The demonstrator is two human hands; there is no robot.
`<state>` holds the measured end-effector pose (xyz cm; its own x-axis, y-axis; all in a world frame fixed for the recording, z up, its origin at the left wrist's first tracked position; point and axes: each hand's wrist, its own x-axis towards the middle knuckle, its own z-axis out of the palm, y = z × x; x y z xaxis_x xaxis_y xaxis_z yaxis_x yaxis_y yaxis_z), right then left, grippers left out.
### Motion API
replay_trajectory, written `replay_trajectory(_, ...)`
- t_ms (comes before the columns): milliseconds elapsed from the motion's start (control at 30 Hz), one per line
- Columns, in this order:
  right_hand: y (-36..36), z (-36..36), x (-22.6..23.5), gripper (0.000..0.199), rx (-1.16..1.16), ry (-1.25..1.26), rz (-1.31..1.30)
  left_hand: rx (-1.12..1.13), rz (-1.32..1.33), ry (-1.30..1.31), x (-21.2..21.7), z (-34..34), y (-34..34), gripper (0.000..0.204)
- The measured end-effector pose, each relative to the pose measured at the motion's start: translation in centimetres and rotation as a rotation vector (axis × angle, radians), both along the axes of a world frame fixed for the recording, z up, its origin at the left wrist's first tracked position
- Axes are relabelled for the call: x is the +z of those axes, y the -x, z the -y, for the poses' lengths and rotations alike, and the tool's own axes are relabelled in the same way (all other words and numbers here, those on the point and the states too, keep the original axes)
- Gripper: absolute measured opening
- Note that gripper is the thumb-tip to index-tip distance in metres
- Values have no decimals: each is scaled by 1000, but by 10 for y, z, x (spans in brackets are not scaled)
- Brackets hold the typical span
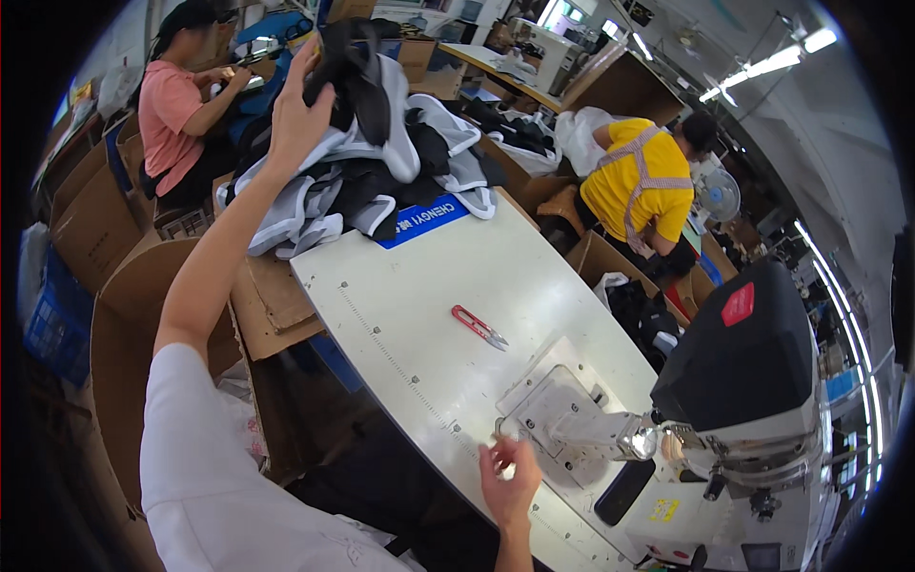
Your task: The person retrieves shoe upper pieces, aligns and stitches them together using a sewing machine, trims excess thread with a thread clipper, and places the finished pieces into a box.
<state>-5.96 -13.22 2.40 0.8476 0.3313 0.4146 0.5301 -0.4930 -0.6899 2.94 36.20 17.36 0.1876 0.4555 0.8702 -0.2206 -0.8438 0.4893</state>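
Upper left of the frame, the left hand (297, 107) spreads open on the heap of black-and-grey fabric pieces (367, 143); soft, light, floppy stuff, best gathered by a bunched edge. Lower centre, the right hand (510, 481) pinches something tiny beside the sewing machine (734, 381)

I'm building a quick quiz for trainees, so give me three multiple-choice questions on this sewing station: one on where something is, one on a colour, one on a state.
1. Where do the thread snips lie?
A. on the white table
B. in a cardboard box
C. on the fabric pile

2. What colour are the snips' handles?
A. green
B. red
C. yellow

3. What is the left hand doing?
A. resting flat on the table
B. holding the snips
C. reaching onto the pile of black and grey fabric

Answers: 1 A, they lie alone on the bare tabletop; 2 B, the handles are red; 3 C, the arm stretches out to the pile.
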Motion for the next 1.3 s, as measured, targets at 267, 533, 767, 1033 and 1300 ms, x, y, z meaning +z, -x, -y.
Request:
replay_trajectory(267, -19, -52, 94, 71, 37, 149, 571, -1115, -873, 554, 32, 190, 69, 40)
replay_trajectory(533, -33, -20, 90, 41, 104, -568, -360, -1246, -1013, 405, 22, 212, 70, 74)
replay_trajectory(767, -41, 8, 67, 60, 2, -943, -1077, -813, -835, -539, -59, 217, 81, 108)
replay_trajectory(1033, -44, 12, 47, 32, 74, -1262, -1165, -740, -432, -542, -124, 289, 53, 151)
replay_trajectory(1300, -57, 82, 33, 61, 57, -515, -1101, -1009, -538, 175, -89, 335, 10, 44)
